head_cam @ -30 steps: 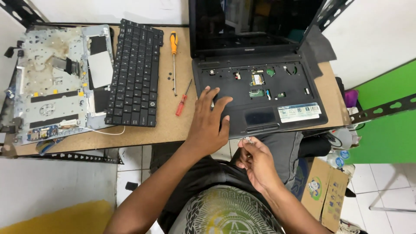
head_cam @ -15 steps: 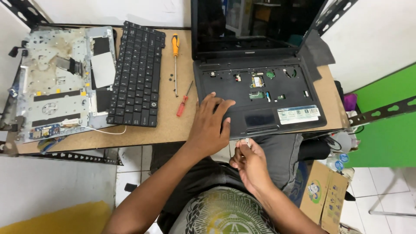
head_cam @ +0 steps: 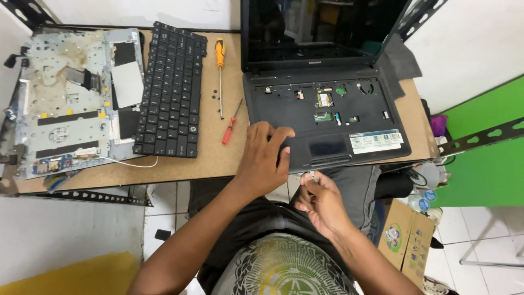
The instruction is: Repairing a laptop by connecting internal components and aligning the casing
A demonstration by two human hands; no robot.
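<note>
A black laptop [head_cam: 327, 117] lies open on the brown table [head_cam: 207, 161], its keyboard removed and its inner boards exposed. My left hand [head_cam: 263, 158] rests flat on the laptop's front left corner, fingers spread over the palm rest. Below the table edge, over my lap, my right hand [head_cam: 322, 199] pinches a tiny pale part, too small to identify. The detached black keyboard [head_cam: 171, 90] lies to the left of the laptop.
An orange-handled screwdriver [head_cam: 220, 74] and a small red-handled screwdriver [head_cam: 231, 124] lie between keyboard and laptop, with a few loose screws. A grey laptop chassis panel [head_cam: 68, 101] sits at far left. A cardboard box [head_cam: 404, 240] stands on the floor at right.
My left hand has stayed on the laptop's front corner. My right hand, still pinching the small part, has shifted slightly below the table edge.
</note>
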